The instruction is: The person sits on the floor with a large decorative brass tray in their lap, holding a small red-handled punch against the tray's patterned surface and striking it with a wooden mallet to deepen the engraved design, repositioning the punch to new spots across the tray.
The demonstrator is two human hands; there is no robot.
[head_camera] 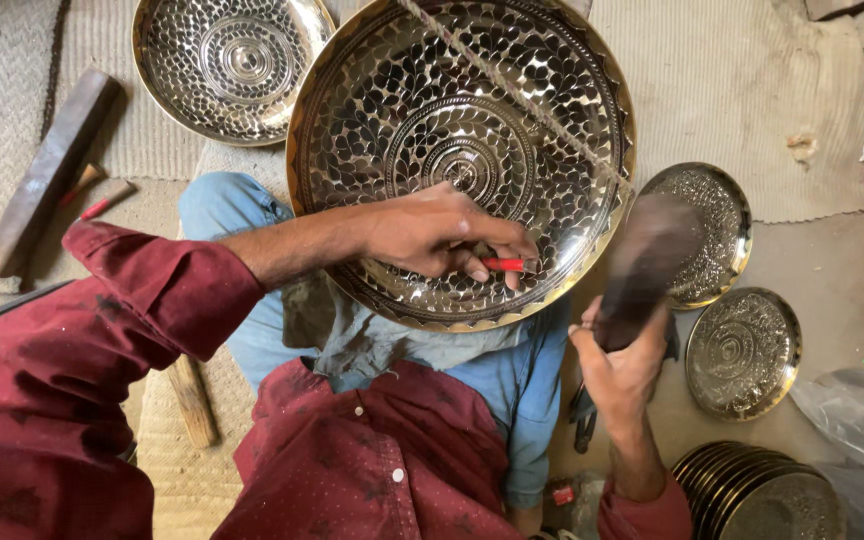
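Left hand, grip closed on a red-handled punch set near the lower rim of a large patterned brass bowl propped on the lap — right hand clasping a blurred mallet raised beside the bowl's right edge, small embossed plates crowding the floor beyond.

Second patterned bowl, small plates (stacked ones nearby), wooden block.

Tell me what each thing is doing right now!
Left hand: shut on a small red-tipped punch, tip against the plate.
Right hand: shut on a dark wooden mallet, raised and blurred.
Large patterned brass plate: tilted on the lap.
Stacked brass plates: lying flat.
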